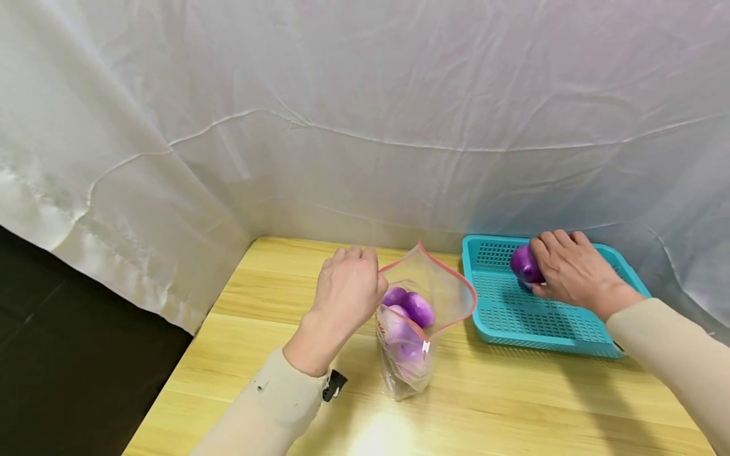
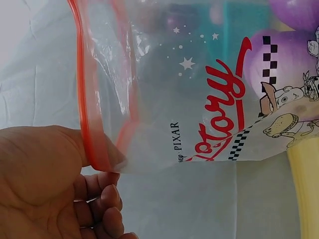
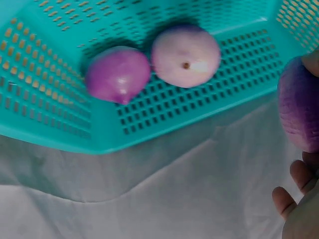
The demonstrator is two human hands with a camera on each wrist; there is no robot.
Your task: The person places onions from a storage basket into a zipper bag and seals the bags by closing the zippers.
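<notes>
My left hand (image 1: 348, 285) pinches one side of the red-rimmed mouth of a clear zip bag (image 1: 447, 304). The bag stands upright on the table with its mouth spread apart; several round purple-and-white vegetables (image 1: 419, 309) lie inside. Red lettering and cartoon prints show on its side in the left wrist view. Over the turquoise basket (image 1: 496, 316), my right hand (image 1: 573, 272) grips a round purple vegetable (image 3: 299, 107). Inside the basket in the right wrist view sit two more: a purple vegetable (image 3: 118, 74) with a pointed tip and a paler vegetable (image 3: 185, 56).
The wooden table (image 1: 274, 304) carries the bag and, to its right, the basket. Pale cloth (image 1: 353, 177) hangs behind and at the left. A black strap end (image 1: 334, 385) sticks out at the left sleeve. Dark floor (image 1: 68, 354) lies at lower left.
</notes>
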